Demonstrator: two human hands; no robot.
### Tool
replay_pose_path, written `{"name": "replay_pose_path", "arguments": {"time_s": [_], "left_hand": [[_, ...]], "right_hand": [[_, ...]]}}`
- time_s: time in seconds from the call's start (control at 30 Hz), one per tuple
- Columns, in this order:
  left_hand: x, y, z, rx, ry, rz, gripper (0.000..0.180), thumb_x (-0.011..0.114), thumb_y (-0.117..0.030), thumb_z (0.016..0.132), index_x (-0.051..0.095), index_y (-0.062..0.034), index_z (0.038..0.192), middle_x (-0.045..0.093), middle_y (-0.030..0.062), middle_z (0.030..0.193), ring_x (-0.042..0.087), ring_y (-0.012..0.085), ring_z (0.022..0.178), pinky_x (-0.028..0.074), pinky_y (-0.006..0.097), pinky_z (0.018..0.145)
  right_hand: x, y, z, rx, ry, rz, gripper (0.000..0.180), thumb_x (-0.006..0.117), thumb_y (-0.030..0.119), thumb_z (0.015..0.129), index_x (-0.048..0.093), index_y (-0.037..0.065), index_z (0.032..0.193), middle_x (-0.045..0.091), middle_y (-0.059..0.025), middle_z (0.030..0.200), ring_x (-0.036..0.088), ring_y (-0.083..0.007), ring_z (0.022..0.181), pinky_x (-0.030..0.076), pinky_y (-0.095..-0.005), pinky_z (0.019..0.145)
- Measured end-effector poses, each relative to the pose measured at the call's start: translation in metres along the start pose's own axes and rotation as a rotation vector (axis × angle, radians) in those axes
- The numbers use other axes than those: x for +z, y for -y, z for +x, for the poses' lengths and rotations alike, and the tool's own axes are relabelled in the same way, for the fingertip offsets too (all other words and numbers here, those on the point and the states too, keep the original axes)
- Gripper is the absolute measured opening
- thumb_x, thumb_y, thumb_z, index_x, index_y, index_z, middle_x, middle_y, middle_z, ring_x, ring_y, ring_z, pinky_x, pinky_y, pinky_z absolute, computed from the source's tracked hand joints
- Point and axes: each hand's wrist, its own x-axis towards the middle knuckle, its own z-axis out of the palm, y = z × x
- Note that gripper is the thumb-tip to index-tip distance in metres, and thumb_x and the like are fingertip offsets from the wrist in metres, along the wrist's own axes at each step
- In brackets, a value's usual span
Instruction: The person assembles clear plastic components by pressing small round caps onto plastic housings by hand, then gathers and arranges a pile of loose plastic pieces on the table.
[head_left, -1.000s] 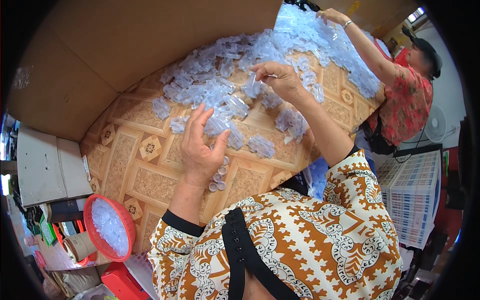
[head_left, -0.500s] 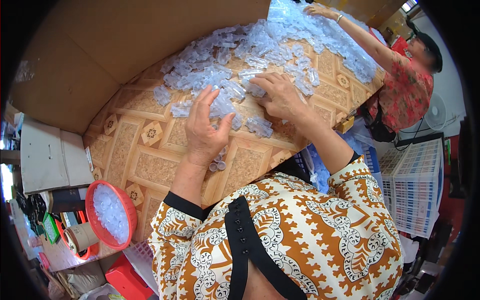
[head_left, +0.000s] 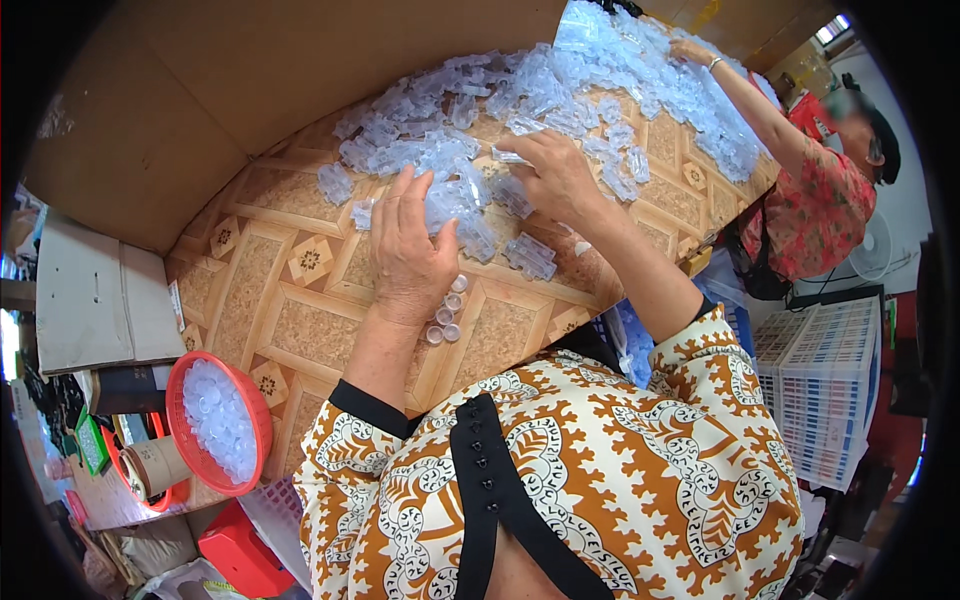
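The patterned table [head_left: 300, 320] ran across the middle of my view, with a tall cardboard wall [head_left: 220, 90] along its far side at upper left; I took that as a fence against loose pieces sliding off. A heap of clear plastic pieces [head_left: 650, 75] spread from upper centre to upper right, thinning toward the hands. At right, a co-worker [head_left: 810, 215] in a red patterned top stretched an arm into it.

The red basket [head_left: 262, 425] at lower left was well filled with small translucent parts [head_left: 218, 420]; it looked set apart so its contents would not mix with the heap.

The left hand [head_left: 412, 250], at centre, had its fingers straight and close together, the thumb spread wide, next to the clear pieces; perhaps it was penning them in. I could not tell what lay under the palm. The right hand [head_left: 555, 175], just above and right of it, had its fingers bent and narrow, with a clear piece [head_left: 508, 157] at the tips. Whether they gripped it, I could not tell.

Smallest were the round caps [head_left: 446, 315], clustered beside the left wrist, probably for easy reach.
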Motion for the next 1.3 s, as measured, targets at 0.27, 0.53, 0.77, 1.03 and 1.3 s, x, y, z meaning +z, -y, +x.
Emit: {"name": "replay_pose_path", "arguments": {"time_s": [0.27, 0.53, 0.77, 1.03, 1.3], "left_hand": [[0.006, 0.015, -0.004, -0.087, 0.061, 0.160, 0.064, 0.078, -0.008, 0.076, 0.051, -0.0032, 0.134, 0.054, 0.0218, 0.139, 0.053, 0.0401, 0.124, 0.039, 0.051, 0.107], [0.001, 0.015, -0.003, -0.068, 0.127, 0.208, 0.057, 0.075, -0.014, 0.081, 0.053, -0.0015, 0.132, 0.053, 0.0242, 0.139, 0.050, 0.0413, 0.123, 0.041, 0.051, 0.107], [0.003, 0.020, -0.006, -0.072, 0.109, 0.192, 0.056, 0.075, -0.013, 0.081, 0.054, -0.0017, 0.131, 0.053, 0.0238, 0.139, 0.051, 0.0410, 0.124, 0.040, 0.051, 0.108], [0.000, 0.014, -0.003, -0.150, 0.077, 0.091, 0.060, 0.077, -0.005, 0.077, 0.054, -0.0030, 0.132, 0.056, 0.0216, 0.136, 0.052, 0.0396, 0.126, 0.039, 0.049, 0.109], [0.000, 0.008, -0.003, -0.235, 0.004, -0.349, 0.064, 0.079, -0.008, 0.080, 0.049, -0.0002, 0.136, 0.055, 0.0203, 0.136, 0.054, 0.0347, 0.126, 0.045, 0.043, 0.107]], "right_hand": [[0.046, 0.002, 0.055, 0.184, 0.239, 0.026, 0.049, 0.068, 0.009, 0.076, 0.068, 0.011, 0.125, 0.066, -0.0151, 0.122, 0.061, -0.0352, 0.117, 0.050, -0.0440, 0.100], [0.051, -0.020, 0.049, 0.340, 0.085, 0.037, 0.045, 0.081, 0.016, 0.072, 0.071, 0.008, 0.115, 0.069, -0.0137, 0.111, 0.068, -0.0301, 0.100, 0.054, -0.0394, 0.088], [0.036, -0.020, 0.038, 0.521, 0.030, 0.500, 0.039, 0.080, 0.003, 0.078, 0.069, 0.001, 0.115, 0.070, -0.0040, 0.099, 0.063, -0.0105, 0.084, 0.053, -0.0250, 0.077], [0.019, -0.008, 0.029, 0.641, -0.011, 0.913, 0.024, 0.076, -0.002, 0.079, 0.071, 0.003, 0.103, 0.069, -0.0009, 0.089, 0.061, -0.0074, 0.078, 0.051, -0.0244, 0.071], [0.020, 0.023, 0.020, 0.627, -0.004, 1.164, 0.023, 0.073, -0.008, 0.078, 0.067, 0.002, 0.098, 0.069, -0.0019, 0.091, 0.063, -0.0093, 0.082, 0.053, -0.0251, 0.074]]}}
